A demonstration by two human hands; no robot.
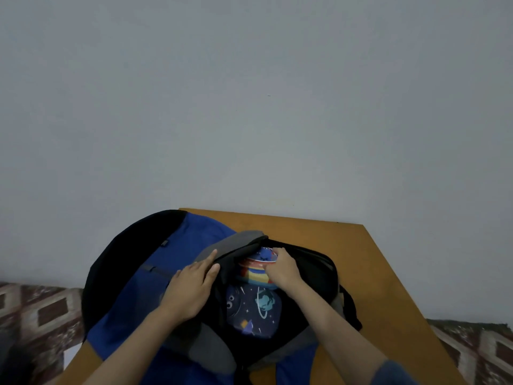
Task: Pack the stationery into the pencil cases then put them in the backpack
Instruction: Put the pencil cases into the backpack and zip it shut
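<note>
A blue, black and grey backpack [155,262] lies on the wooden table [369,270] with its main compartment open. Inside lies a dark blue space-print pencil case [254,309]. Above it sits a rainbow-striped pencil case [254,269], partly hidden by the flap. My left hand [191,287] holds the grey edge of the flap and keeps the opening wide. My right hand [281,269] is inside the opening, its fingers closed on the rainbow-striped case.
A plain grey wall rises right behind the table. Patterned brown and cream floor [41,309] shows on both sides. A black backpack strap [351,309] hangs over the table to the right of the bag.
</note>
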